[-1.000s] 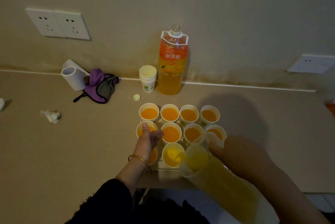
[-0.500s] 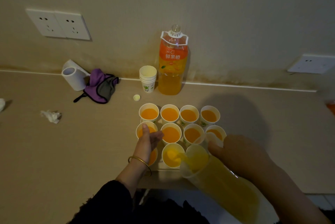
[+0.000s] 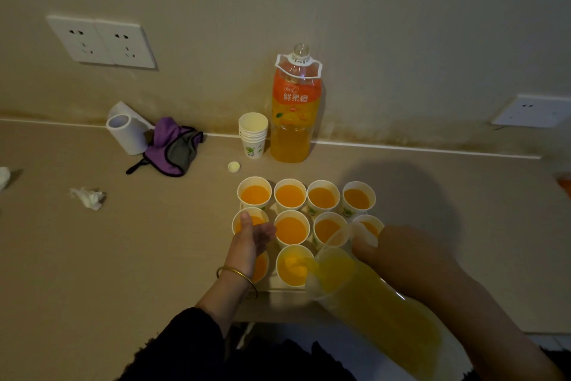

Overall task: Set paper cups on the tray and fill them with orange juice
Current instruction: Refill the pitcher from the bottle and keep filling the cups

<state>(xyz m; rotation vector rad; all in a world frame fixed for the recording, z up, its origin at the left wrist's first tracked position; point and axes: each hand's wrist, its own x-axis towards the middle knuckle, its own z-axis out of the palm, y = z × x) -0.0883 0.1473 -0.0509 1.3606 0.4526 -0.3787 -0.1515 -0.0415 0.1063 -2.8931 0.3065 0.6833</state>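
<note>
Paper cups, ten in all, are set in rows on a pale tray near the front edge of a beige counter. Nine are seen holding orange juice. The tenth cup, in the front row, is being filled from a tilted bottle whose mouth is held just over the cup's right rim.

Compared with half a second before, hardly anything is altered: the stream is kept running, and both hands are found in the same places.

The tilted bottle is gripped from above by the right hand, with the fingers wrapped round it and the thumb laid along its near side. The left hand is held open over the tray's left column, thumb above the middle-row cup and fingers loosely extended towards the centre; a gold bangle is worn at the wrist.

Behind the tray, an uncapped upright bottle is stood against the wall, its orange label printed 鲜果橙. A stack of spare cups with a green print is placed just beside it, and a small bottle cap lies in front. Farther left are seen a white roll, a purple and grey cloth and a crumpled tissue.
</note>
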